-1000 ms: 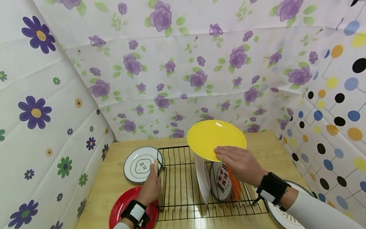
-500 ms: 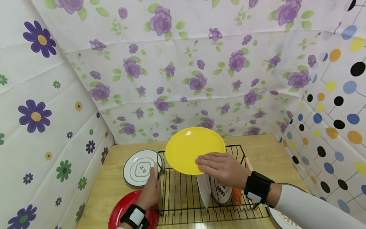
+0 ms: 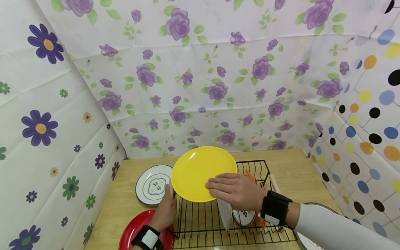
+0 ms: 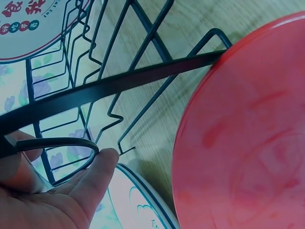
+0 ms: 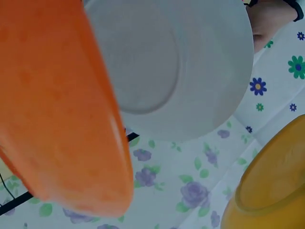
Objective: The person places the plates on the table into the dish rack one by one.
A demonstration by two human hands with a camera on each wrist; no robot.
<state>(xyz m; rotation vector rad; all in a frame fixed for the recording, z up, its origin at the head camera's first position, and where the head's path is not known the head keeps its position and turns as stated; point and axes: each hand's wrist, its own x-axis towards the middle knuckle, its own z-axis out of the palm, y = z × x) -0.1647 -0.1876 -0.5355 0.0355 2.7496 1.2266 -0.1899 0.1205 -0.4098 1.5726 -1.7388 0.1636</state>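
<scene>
My right hand (image 3: 237, 191) grips the near right edge of a yellow plate (image 3: 198, 170), fingers lying on its face, and holds it tilted above a black wire dish rack (image 3: 200, 222). My left hand (image 3: 165, 210) grips the rack's left end by its pale handle (image 3: 171, 189); in the left wrist view its fingers (image 4: 97, 183) curl by the black frame. On edge in the rack stand a white plate (image 3: 224, 215), a white plate with red lettering (image 3: 243, 218) and an orange plate (image 5: 62, 119). My right hand partly hides them.
A red plate (image 3: 134, 225) lies under my left forearm, left of the rack. Behind it lies a white plate with dark rings (image 3: 150, 184). Another white plate (image 3: 307, 239) sits at the right, partly under my right sleeve. Patterned cloth walls (image 3: 200, 86) enclose the wooden table (image 3: 287, 170).
My right hand has carried the yellow plate leftward and lower, from above the standing plates to over the rack's left part. My left hand has stayed at the rack's left end.
</scene>
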